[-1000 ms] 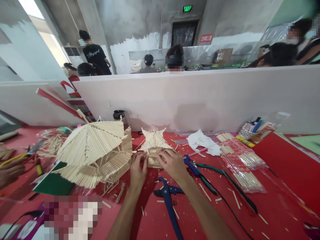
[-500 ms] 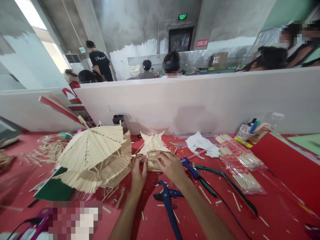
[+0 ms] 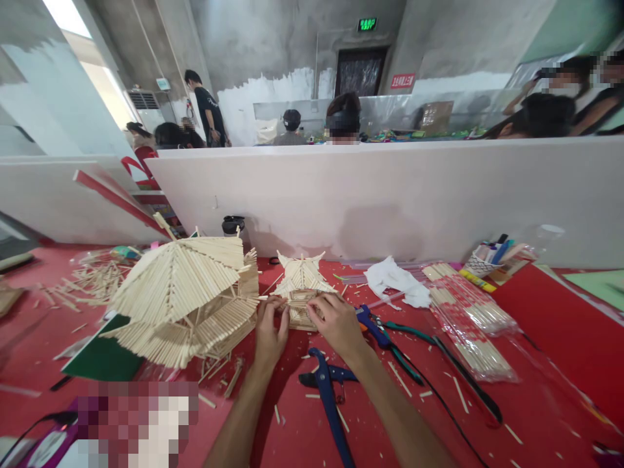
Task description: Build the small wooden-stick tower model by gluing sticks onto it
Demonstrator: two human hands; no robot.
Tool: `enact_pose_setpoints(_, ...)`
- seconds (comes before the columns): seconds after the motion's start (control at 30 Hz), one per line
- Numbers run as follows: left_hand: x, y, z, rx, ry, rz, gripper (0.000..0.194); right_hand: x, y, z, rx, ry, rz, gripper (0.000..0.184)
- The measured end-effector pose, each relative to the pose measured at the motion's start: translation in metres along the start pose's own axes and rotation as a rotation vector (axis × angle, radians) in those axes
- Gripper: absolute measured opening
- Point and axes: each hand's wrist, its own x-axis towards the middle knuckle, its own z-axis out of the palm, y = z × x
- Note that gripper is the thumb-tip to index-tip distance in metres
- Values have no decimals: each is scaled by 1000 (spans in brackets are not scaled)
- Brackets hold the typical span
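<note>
A small pavilion model (image 3: 303, 272) built of pale wooden sticks stands on the red table, with a peaked roof and upturned corners. At its lower left edge, my left hand (image 3: 271, 328) is closed, thumb and fingers pinched at the model. My right hand (image 3: 336, 325) is bent over its right side, thumb and forefinger pressed together near the front. Whether a loose stick lies between the fingertips is too small to make out. Close by on the left is a larger stick pavilion (image 3: 180, 286) with two roof tiers, tilted on a green board (image 3: 110, 357).
Blue cutters (image 3: 329, 396), a blue glue gun (image 3: 373, 325) and green-handled pliers (image 3: 402, 357) lie to the right. Beyond are crumpled tissue (image 3: 394, 279), bagged sticks (image 3: 468, 318) and a pen basket (image 3: 482, 260). Loose sticks (image 3: 95, 283) litter the left. A white partition (image 3: 414, 201) stands behind; people are past it.
The camera view has tilted and shifted slightly. Both hands stay at the small pavilion model with almost the same grip. A person in black behind the partition has turned.
</note>
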Motion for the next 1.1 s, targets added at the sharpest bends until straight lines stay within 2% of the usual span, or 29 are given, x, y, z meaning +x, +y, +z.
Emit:
enact_pose_setpoints(0.23,1,1,-3,56,-20,15,15,1,18,-7,83,-69,-82,5)
enact_pose_setpoints(0.37,0,-1,-3,93,-17,59,17,1,30,-14,127,-87,-63,12)
enact_pose_setpoints(0.5,0,-1,-4,136,-20,86,12,2,30,-17,136,-107,-51,10)
enact_pose_setpoints(0.77,2,-1,-3,134,-41,127,13,5,23,-20,163,-166,85,10)
enact_pose_setpoints(0.97,3,3,2,128,-69,132,18,7,23,-13,194,-183,188,9)
enact_pose_setpoints(1.1,4,5,4,117,-81,115,17,9,26,-18,203,-187,160,3)
